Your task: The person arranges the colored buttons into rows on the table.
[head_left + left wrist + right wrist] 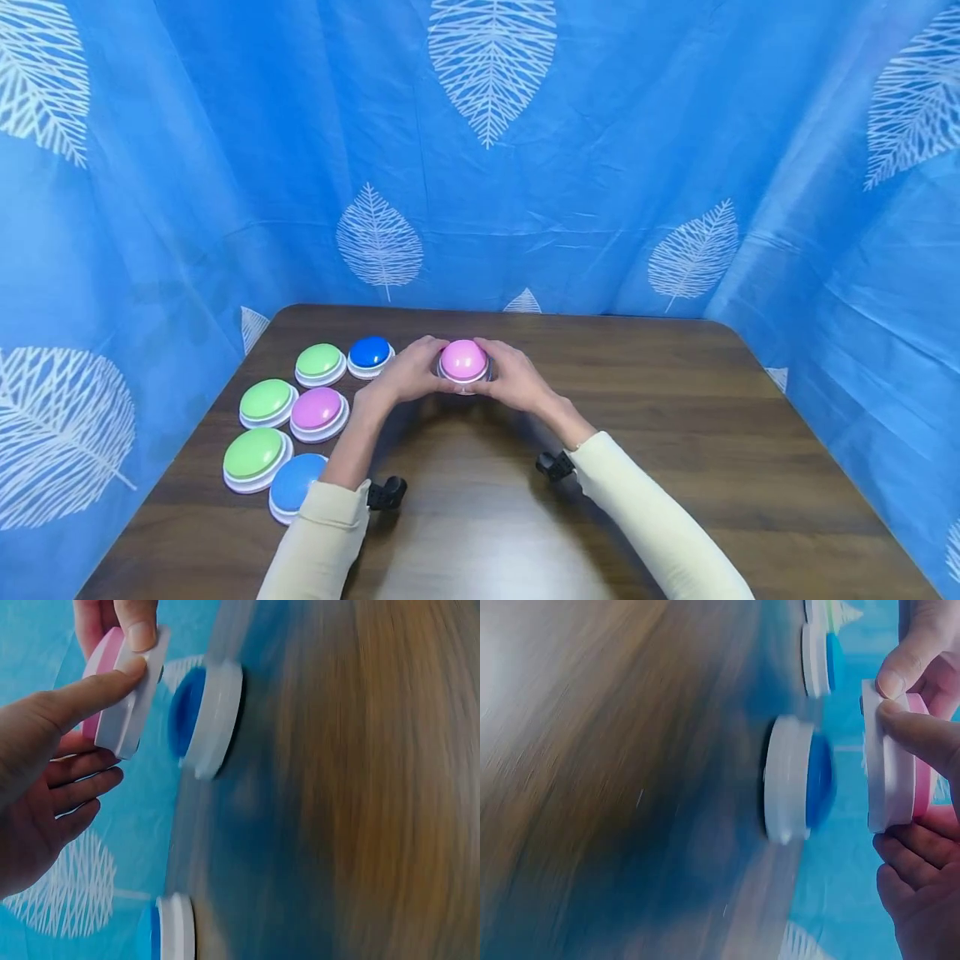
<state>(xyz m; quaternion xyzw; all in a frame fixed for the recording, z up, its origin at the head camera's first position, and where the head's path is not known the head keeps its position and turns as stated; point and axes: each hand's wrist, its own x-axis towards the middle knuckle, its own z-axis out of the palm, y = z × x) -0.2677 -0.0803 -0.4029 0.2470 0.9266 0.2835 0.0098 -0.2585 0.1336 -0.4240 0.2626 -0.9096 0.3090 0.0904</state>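
Note:
Between both hands, a pink push button [462, 358] with a white base is held above the table. My left hand [408, 372] grips its left side, the thumb [101, 688] pressing on the white base. On the right side, my right hand [517, 379] grips the same base with thumb and fingers. Both thumbs meet near the base's front edge. In the wrist views a blue push button [789, 780] stands on the table below the pink one, with a gap between them. From the head view the held button and hands hide it.
To the left on the wooden table [675, 433] stand several more buttons: green ones [264, 400], a pink one [317, 410], a dark blue one [370, 352] and a lighter blue one [295, 483] partly behind the left forearm. A blue leaf-patterned curtain [585, 208] surrounds the table.

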